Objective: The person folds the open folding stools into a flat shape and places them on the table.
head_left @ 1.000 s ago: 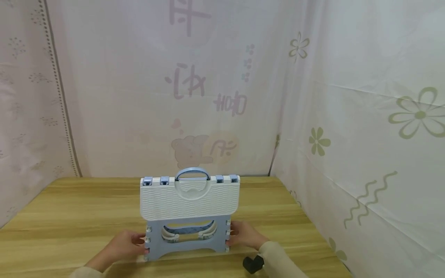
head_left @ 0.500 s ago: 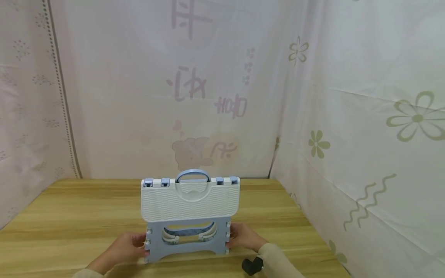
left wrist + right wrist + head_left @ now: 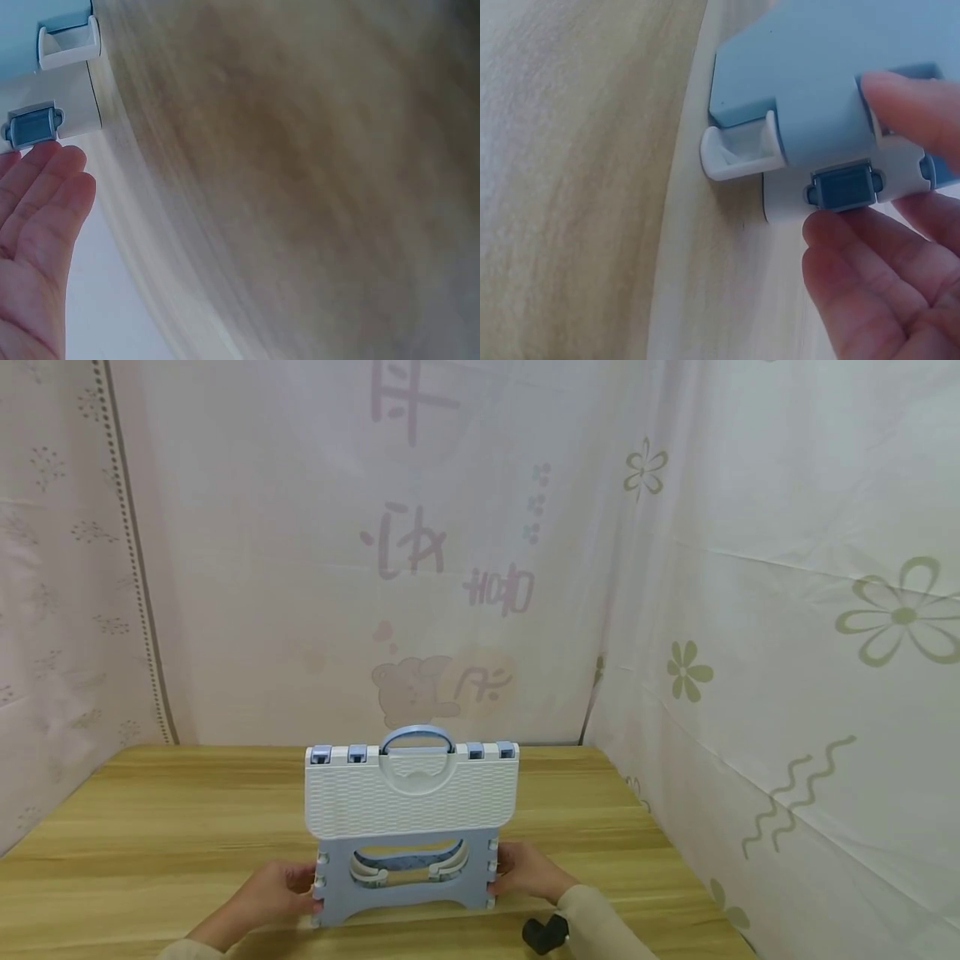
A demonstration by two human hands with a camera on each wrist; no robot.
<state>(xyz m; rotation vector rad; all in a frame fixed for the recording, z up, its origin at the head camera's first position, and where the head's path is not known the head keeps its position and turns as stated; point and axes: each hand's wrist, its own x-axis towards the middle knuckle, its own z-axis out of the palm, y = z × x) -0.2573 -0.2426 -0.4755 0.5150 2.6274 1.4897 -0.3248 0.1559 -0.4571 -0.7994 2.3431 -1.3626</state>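
Note:
A white and light-blue plastic folding stool (image 3: 411, 793) stands upright on the wooden table, its woven-textured white top hanging down over the blue leg panel. An arched blue handle rises at its upper edge, and white hinge pieces run down both sides of the leg panel. My left hand (image 3: 273, 889) holds the panel's lower left side; in the left wrist view its fingertips meet a blue hinge. On the opposite side my right hand (image 3: 531, 870) grips the panel, with the thumb (image 3: 911, 109) on the front and the other fingers behind.
The wood-grain table (image 3: 187, 802) extends behind and to both sides of the stool. A black angular object (image 3: 545, 935) sits beside the right sleeve. Printed curtains (image 3: 225, 568) hang around the table at the back and both sides.
Since a second ago the whole head view has shifted down slightly. Both hands keep their places on the stool, which stands as before.

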